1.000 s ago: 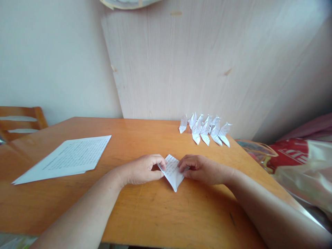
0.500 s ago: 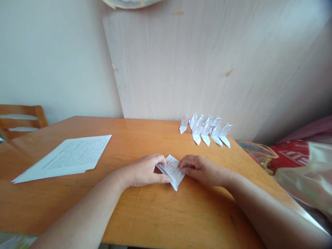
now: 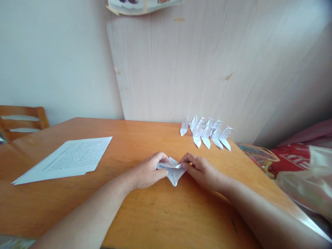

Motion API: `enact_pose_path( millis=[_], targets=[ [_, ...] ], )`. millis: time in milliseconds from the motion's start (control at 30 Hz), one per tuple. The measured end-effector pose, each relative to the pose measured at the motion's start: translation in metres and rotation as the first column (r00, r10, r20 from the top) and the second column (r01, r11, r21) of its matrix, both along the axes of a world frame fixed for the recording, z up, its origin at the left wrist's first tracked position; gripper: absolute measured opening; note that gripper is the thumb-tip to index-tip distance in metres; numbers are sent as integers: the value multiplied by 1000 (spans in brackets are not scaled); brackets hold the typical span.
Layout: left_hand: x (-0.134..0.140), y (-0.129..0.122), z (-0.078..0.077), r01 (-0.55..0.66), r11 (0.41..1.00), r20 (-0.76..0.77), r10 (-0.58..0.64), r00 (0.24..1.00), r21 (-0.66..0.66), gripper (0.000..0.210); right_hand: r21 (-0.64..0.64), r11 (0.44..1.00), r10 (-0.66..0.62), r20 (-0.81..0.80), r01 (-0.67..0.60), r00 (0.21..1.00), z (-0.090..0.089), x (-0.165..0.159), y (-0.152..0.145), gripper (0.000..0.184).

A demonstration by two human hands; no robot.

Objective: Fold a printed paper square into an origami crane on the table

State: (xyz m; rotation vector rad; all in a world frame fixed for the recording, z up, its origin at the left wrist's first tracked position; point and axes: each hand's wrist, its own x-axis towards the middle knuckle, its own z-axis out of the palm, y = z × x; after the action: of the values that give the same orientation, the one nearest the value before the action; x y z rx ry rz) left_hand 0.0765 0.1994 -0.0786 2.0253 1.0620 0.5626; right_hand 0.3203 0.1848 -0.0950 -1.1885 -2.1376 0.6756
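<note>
A small piece of folded printed paper (image 3: 174,174) is between my two hands, just above or on the wooden table. My left hand (image 3: 149,170) pinches its left side, thumb in front and fingers behind. The thumb and fingertips of my right hand (image 3: 201,169) hold its right edge. One flap of the paper is lifted and bent across the middle, and a pointed corner faces me. Behind my right hand, several folded paper birds (image 3: 206,134) stand grouped at the table's far right.
A stack of printed sheets (image 3: 77,155) lies on the left of the wooden table (image 3: 145,214). A wooden chair (image 3: 23,122) stands at the far left. A pale panel (image 3: 166,76) rises behind the table. Red and clear bags (image 3: 295,162) sit beyond its right edge.
The upper flap of the folded paper has been raised and bent across, showing more of the layer beneath. My right hand has shifted slightly. The camera view has tilted up a little.
</note>
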Motion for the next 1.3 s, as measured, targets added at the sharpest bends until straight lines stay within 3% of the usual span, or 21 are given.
enact_pose_path(
  millis=[233, 433, 667, 833, 967, 1167, 1300],
  targets=[
    [4, 5, -9, -105, 994, 4, 104, 995, 18, 20, 88, 996, 10, 61, -15, 998, 6, -4, -8, 12],
    [5, 8, -19, -85, 980, -59, 97, 994, 178, 18, 98, 993, 51, 121, -63, 991, 14, -6, -11, 13],
    [6, 8, -19, -32, 940, -118, 76, 990, 340, 16, 121, 990, 39, 212, -66, 976, 13, -7, -9, 39],
    [9, 5, -17, -79, 953, -87, 108, 990, 293, 13, 106, 994, -43, 231, 19, 972, 9, -11, -7, 14],
    [11, 5, -18, -125, 958, -44, 140, 989, 257, 12, 92, 993, -97, 205, 80, 974, 3, -12, -4, 17],
    [12, 8, -22, -144, 958, -31, 156, 987, 247, 18, 91, 986, -159, 238, 141, 958, 2, -15, -2, 3],
    [12, 10, -23, -145, 953, -34, 159, 987, 268, 19, 76, 984, -177, 222, 164, 959, -2, -16, 3, 10]
  ],
)
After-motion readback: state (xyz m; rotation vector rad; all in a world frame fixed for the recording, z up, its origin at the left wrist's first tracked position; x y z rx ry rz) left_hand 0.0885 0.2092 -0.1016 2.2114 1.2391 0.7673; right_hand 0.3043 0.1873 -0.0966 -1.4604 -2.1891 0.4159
